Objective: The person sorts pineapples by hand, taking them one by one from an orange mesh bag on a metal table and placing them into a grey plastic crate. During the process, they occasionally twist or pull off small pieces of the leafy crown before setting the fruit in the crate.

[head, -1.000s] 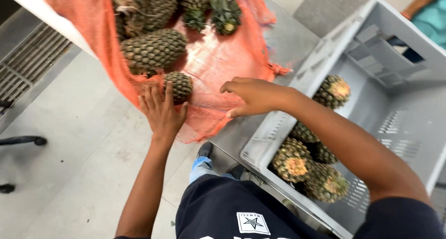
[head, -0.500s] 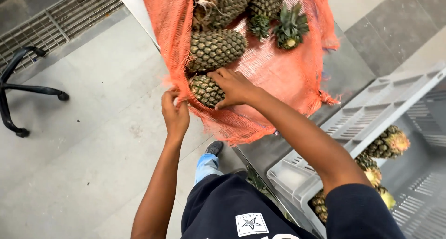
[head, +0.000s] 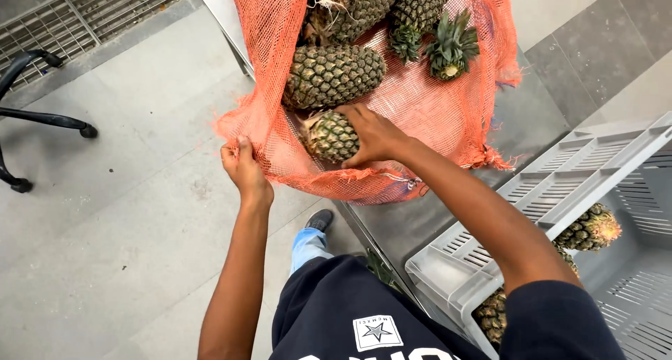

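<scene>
Left hand [head: 245, 165]: at 9 o'clock of the frame centre; grip closed, pinching the edge of the orange mesh sack [head: 427, 115] and holding it up.
Right hand [head: 374, 136]: near centre, inside the sack mouth; grip curled partway around the small pineapple [head: 330, 136], fingers spread over its right side, palm touching it.
Small pineapple: lying on its side on the mesh, at the sack's near edge, at 6 o'clock of the large pineapple [head: 334, 75] and just beside it.
Large pineapple: lying crosswise in the sack, untouched by either hand.
Further pineapples [head: 420, 10]: at 12 o'clock, deeper in the sack, leafy crowns pointing towards the viewer.
Mesh sack: spread open on the steel table [head: 518, 129], near edge drooping over the table's side.
Grey plastic crate [head: 560, 185]: at 4 o'clock, beside the table, holding several pineapples [head: 595, 228].
Chair base [head: 42, 115]: black, at 9 o'clock on the tiled floor [head: 126, 248], well apart.
</scene>
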